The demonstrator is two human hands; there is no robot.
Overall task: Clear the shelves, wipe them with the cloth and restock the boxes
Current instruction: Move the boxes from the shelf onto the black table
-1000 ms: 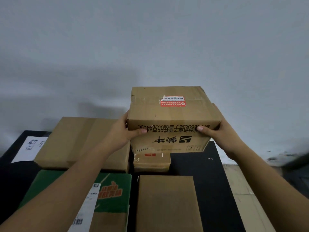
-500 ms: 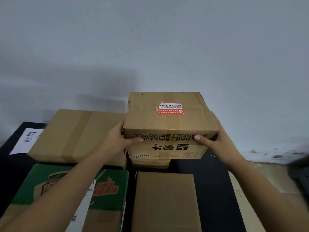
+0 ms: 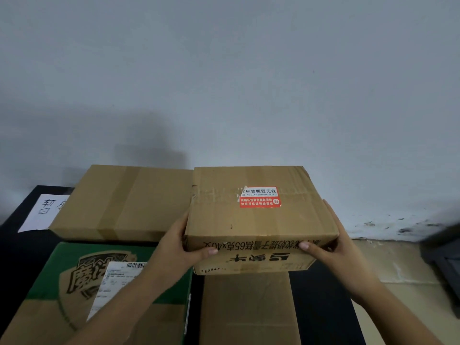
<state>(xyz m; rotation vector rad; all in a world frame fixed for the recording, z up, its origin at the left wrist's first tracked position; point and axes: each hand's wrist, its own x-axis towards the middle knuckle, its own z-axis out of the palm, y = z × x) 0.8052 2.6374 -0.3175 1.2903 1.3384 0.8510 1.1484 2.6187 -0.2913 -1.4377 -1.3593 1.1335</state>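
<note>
As our left grip [image 3: 174, 246] and right grip [image 3: 334, 247] clasped the stickered box [image 3: 258, 220] by its sides, we reckoned it wanted setting down level, snug beside the taped box [image 3: 124, 202].

This looks like a storeroom. Sealed, taped cardboard cartons [image 3: 124, 202] sit packed edge to edge on a black shelf [image 3: 321, 307]. The green carton [image 3: 74, 270] near left bears a barcoded shipping label [image 3: 117, 282], and the red-stickered carton [image 3: 249, 220] a seal. A handwritten paper sign [image 3: 47, 210] lies far left. The bare grey wall [image 3: 224, 83] is scuffed along its foot.
</note>
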